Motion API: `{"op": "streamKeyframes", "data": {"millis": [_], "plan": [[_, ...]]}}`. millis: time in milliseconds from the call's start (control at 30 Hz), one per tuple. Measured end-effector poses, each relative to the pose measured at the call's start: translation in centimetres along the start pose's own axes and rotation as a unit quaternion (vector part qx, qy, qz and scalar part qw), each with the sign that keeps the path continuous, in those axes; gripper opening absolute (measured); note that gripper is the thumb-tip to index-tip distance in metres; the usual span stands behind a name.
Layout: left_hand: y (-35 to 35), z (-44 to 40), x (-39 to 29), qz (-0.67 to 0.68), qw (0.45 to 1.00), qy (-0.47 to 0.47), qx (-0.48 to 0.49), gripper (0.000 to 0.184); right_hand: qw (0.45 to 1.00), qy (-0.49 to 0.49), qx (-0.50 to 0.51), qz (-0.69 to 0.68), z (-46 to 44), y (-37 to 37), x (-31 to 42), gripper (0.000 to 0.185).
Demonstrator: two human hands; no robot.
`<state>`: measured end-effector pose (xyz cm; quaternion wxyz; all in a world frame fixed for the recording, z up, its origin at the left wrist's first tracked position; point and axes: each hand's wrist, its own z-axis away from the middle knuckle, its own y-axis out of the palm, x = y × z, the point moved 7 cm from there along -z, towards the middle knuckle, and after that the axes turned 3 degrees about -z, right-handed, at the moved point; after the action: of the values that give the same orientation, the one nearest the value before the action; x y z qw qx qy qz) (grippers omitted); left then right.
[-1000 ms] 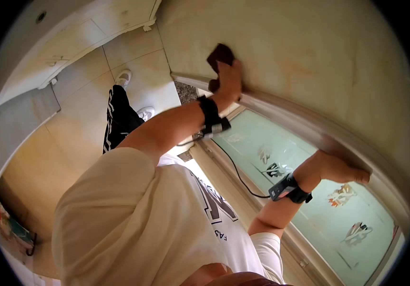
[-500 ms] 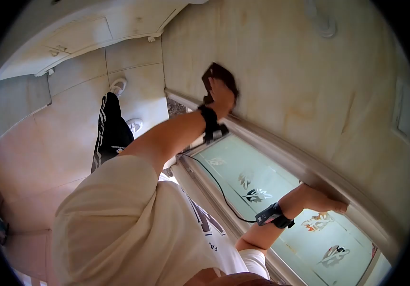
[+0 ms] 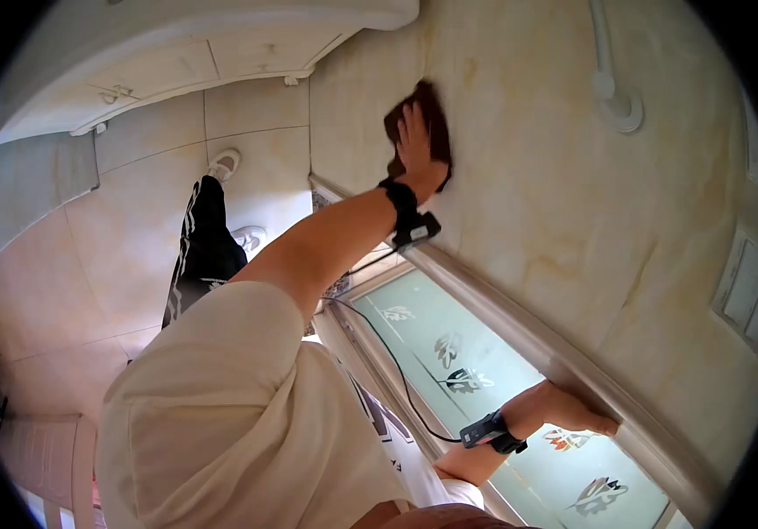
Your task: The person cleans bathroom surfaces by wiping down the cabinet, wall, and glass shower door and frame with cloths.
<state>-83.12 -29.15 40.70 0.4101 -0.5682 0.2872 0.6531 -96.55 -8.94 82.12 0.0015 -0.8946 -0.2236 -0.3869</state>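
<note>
My left hand (image 3: 416, 150) presses a dark brown cloth (image 3: 432, 110) against the cream marbled wall (image 3: 520, 167). Its fingers lie over the cloth, stretched toward the top of the view. Lower right, my right hand (image 3: 568, 411) is on the pale frame (image 3: 520, 331) beside a frosted glass panel (image 3: 476, 353) with leaf patterns. That hand's thumb side shows, while the other fingers are mostly hidden behind it. Each wrist wears a black strap with a small device, and a thin dark cable (image 3: 401, 375) runs across the glass.
White cabinets (image 3: 167, 75) stand at the upper left above the tiled floor (image 3: 123, 256). A white pipe-like fixture (image 3: 623, 106) is on the wall, with a switch plate (image 3: 740, 282) at the far right. My shoes (image 3: 224, 164) are on the floor.
My left hand has moved with the cloth farther along the wall, toward the top of the view. My right hand remains on the frame. The view has shifted slightly.
</note>
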Motion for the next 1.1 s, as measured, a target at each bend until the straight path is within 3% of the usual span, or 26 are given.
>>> {"op": "streamKeyframes", "data": {"millis": [33,100,167,200,267,333,400,467,500,567,600,633,700,800,867,933,1000,1067,1100], "plan": [[0.8,1.7,0.1,-0.073,0.992,-0.049,0.094,0.073,1.0,0.008,-0.024,-0.01,0.5,0.3,0.2,0.073],[2.3,3.8,-1.8,-0.148,0.964,-0.053,0.215,0.049,1.0,-0.004,0.011,-0.01,0.3,0.5,0.2,0.076],[-0.4,3.6,-9.5,-0.074,0.978,0.112,0.162,0.03,0.999,-0.02,0.023,0.02,0.3,0.5,0.4,0.079],[-3.8,3.3,-14.4,0.005,0.97,0.231,0.078,0.03,0.999,-0.019,0.024,0.021,-0.2,-0.1,0.2,0.079],[-4.0,-1.1,-16.8,-0.037,0.958,0.271,0.088,0.032,0.999,0.007,-0.037,0.002,-0.9,-1.5,-0.8,0.076],[-2.5,-5.5,-14.0,-0.025,0.954,0.299,0.016,0.044,1.0,0.003,-0.025,0.018,-0.2,-0.3,-0.2,0.075],[-0.6,-9.8,-8.5,0.038,0.98,0.193,0.016,0.053,0.999,-0.03,0.02,0.017,0.1,0.8,0.3,0.075],[2.3,-11.0,-0.2,-0.027,0.991,0.13,0.002,0.056,0.999,-0.039,0.021,0.023,-0.5,0.2,0.0,0.075],[5.0,-9.2,4.3,-0.148,0.985,0.088,0.017,0.056,0.999,-0.03,0.009,0.03,-1.0,-0.7,-0.4,0.076],[3.2,-6.8,1.6,-0.302,0.943,0.003,0.143,0.052,0.999,-0.016,-0.025,0.043,-0.8,-0.7,-0.5,0.075],[2.7,-5.6,-1.0,-0.254,0.947,0.051,0.19,0.047,0.999,-0.014,-0.025,0.042,-0.3,0.1,-0.3,0.075],[1.4,-6.4,-5.0,-0.122,0.981,0.091,0.116,0.043,0.999,-0.01,-0.038,0.033,0.3,0.6,0.0,0.073],[-1.7,-6.7,-13.7,0.058,0.975,0.214,0.033,0.049,0.998,-0.011,-0.058,0.03,0.2,0.4,-0.1,0.071],[-2.3,-11.1,-18.2,0.055,0.954,0.292,0.036,0.065,0.997,-0.007,-0.057,0.059,-0.7,-0.8,-0.6,0.076],[-2.9,-13.2,-17.5,0.079,0.95,0.3,0.042,0.065,0.997,-0.015,-0.055,0.058,-0.6,-0.5,-0.5,0.077],[-0.8,-14.8,-13.3,0.038,0.949,0.308,0.046,0.059,0.996,0.003,-0.067,0.053,-0.7,-1.1,-0.7,0.066],[0.3,-13.5,-9.3,-0.029,0.875,0.482,-0.046,0.055,0.997,0.006,-0.076,0.026,-0.8,-1.3,-1.0,0.065],[1.4,-13.1,-4.9,-0.066,0.883,0.463,-0.045,0.056,0.996,0.001,-0.084,0.031,-1.1,-1.4,-1.1,0.065],[2.8,-14.3,-2.2,-0.017,0.921,0.386,-0.042,0.064,0.996,-0.001,-0.087,0.035,-1.1,-1.6,-1.2,0.065]]}}
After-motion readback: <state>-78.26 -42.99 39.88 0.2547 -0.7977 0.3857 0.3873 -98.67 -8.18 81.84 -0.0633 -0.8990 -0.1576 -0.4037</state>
